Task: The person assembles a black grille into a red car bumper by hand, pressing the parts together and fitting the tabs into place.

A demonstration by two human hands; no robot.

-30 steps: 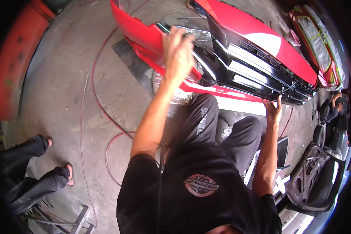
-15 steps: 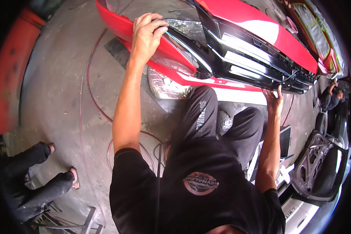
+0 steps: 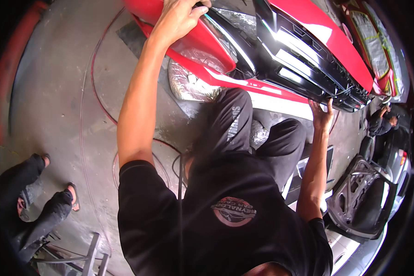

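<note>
Two hands, well apart. Left hand (image 3: 179,18) at red bumper's (image 3: 202,43) upper end, beside black trim (image 3: 223,27); fingers bent over edge, tips partly hidden, cannot tell if clamped. Black grille (image 3: 317,69) right of it, long axis slanting down rightward. Right hand (image 3: 323,118) nearer grille, thumb and fingers apart, tips at lower edge; grip unclear.

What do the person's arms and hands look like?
The left hand and right hand are ungloved; no watch shows. Both forearms are bare below short black sleeves, part of a black T-shirt with a round chest print.
</note>
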